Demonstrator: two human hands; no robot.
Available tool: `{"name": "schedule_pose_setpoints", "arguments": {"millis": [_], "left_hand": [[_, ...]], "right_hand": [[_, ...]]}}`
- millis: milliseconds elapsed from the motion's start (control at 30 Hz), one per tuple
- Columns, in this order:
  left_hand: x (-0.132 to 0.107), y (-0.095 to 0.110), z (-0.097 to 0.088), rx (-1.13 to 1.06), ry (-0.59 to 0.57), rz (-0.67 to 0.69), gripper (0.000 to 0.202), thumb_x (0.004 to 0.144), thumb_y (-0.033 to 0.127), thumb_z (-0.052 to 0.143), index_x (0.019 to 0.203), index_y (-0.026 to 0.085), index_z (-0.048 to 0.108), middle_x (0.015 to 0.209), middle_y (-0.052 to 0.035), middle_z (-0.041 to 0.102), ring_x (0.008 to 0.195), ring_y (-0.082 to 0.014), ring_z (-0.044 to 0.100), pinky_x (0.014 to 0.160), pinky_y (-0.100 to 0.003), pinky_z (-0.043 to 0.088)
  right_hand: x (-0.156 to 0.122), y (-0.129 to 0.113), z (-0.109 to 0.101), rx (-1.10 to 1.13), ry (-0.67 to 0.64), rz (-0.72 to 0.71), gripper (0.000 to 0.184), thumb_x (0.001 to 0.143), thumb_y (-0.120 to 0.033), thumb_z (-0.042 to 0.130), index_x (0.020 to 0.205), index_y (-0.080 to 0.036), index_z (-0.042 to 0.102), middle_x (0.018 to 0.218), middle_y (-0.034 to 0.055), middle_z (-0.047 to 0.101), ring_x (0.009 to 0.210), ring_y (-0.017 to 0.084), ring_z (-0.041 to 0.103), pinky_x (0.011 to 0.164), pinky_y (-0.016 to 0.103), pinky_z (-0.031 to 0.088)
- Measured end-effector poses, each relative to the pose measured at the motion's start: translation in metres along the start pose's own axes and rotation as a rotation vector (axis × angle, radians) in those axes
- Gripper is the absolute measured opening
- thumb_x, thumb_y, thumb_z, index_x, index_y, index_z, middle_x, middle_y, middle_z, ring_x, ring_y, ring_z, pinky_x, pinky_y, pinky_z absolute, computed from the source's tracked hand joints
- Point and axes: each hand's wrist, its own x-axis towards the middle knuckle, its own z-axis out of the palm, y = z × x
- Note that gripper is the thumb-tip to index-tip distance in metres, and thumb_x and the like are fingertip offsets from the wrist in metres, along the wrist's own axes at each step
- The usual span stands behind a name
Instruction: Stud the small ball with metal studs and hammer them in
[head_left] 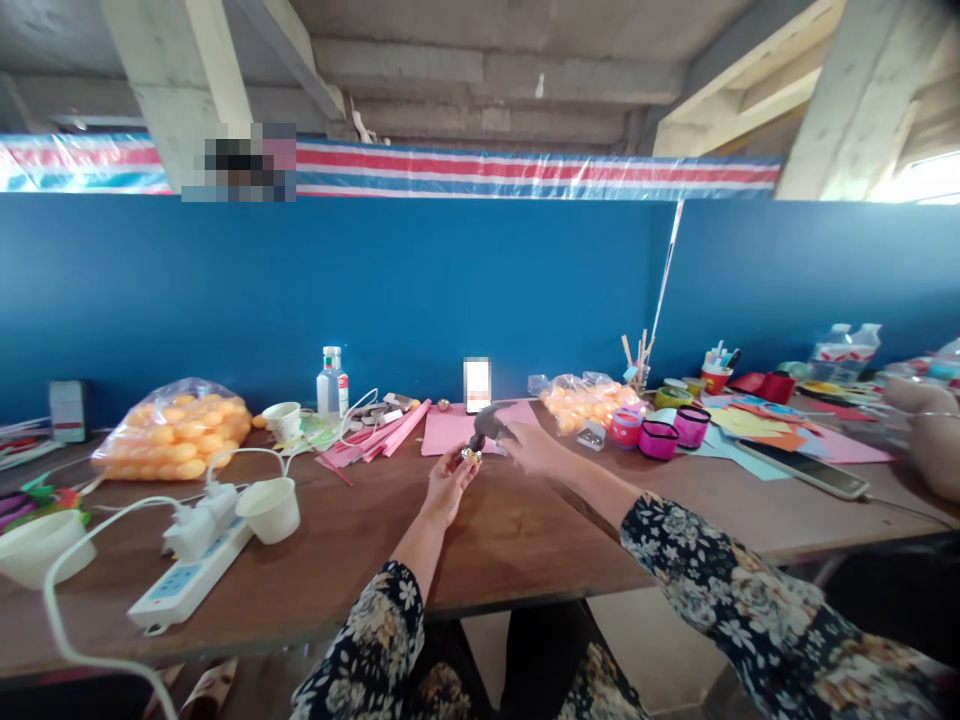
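My left hand [448, 488] is raised just above the brown table, its fingertips pinched round a small shiny gold piece [472, 456] too small to make out exactly. From the right, my right hand [534, 450] grips a dark grey tool [489, 422] that looks like a hot glue gun. The tool's narrow tip points down at the gold piece; whether they touch is unclear. Motion blurs the right fingers a little. Behind both hands lies a sheet of pink paper [442, 432], with a small round gold-brown thing [443, 405] at its back edge.
A bag of orange balls [180, 430], a power strip [191, 580] with white cables and a paper cup [268, 510] stand left. A phone [477, 385] leans against the blue partition [420, 280]. Rightward are pink rings [658, 438], coloured papers [757, 425] and another person's arm [937, 430].
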Motion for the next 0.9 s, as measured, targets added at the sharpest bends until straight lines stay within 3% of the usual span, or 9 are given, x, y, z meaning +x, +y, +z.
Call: {"name": "schedule_pose_setpoints", "arguments": {"millis": [333,567,900], "left_hand": [[0.0022,-0.0025,-0.0024,0.044,0.027,-0.036,0.028,0.064,0.032,0.066,0.083,0.012,0.058,0.072,-0.0051,0.065,0.069,-0.0144,0.064,0.071,-0.028,0.050],[0.0013,0.0000,-0.0016,0.096,0.067,-0.099,0.031,0.069,0.039,0.060,0.081,0.010,0.056,0.071,-0.0105,0.066,0.067,-0.0164,0.065,0.063,-0.026,0.051],[0.0024,0.0002,-0.0022,0.089,0.078,-0.095,0.030,0.071,0.040,0.058,0.081,0.011,0.054,0.066,-0.0088,0.065,0.064,-0.0155,0.064,0.058,-0.023,0.050]], "right_hand": [[-0.0033,0.0002,0.0028,0.015,0.020,0.008,0.021,0.085,-0.025,0.035,0.079,-0.014,0.051,0.062,0.0023,0.056,0.051,0.009,0.049,0.052,0.021,0.033],[-0.0032,-0.0035,0.0016,0.006,0.055,0.018,0.020,0.085,-0.025,0.037,0.080,-0.013,0.052,0.063,0.0030,0.057,0.053,0.010,0.050,0.053,0.021,0.033],[-0.0037,0.0032,0.0065,0.069,0.032,-0.046,0.021,0.085,-0.026,0.036,0.079,-0.013,0.051,0.065,0.0027,0.057,0.050,0.008,0.050,0.052,0.020,0.034]]}}
